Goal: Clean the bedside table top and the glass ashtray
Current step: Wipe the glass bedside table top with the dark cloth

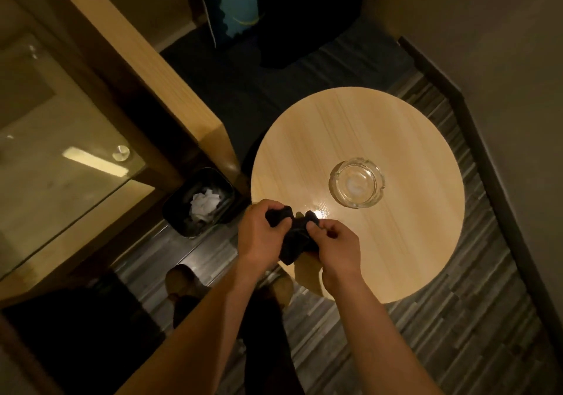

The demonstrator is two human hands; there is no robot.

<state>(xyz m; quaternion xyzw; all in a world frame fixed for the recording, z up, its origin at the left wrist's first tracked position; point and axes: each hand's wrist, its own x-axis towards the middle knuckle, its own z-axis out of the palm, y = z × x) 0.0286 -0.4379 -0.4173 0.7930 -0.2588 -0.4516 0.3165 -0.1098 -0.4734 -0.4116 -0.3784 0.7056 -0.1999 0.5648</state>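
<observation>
A round light-wood bedside table top (396, 138) fills the middle right of the view. On it, right of centre, stands a clear glass ashtray (356, 183), upright with nothing visible inside. Over the table's near left edge I hold a bunched dark cloth (297, 236) with both hands. My left hand (261, 236) grips its left side, fingers curled round it. My right hand (336, 246) pinches its right side. Both hands are a short way from the ashtray, towards me and to its left.
A black waste bin (182, 211) with crumpled white paper (204, 205) stands on the floor left of the table. A wood-framed glass-topped desk (61, 163) runs along the left. A wall with dark skirting (487, 163) closes the right side. Striped carpet surrounds the table.
</observation>
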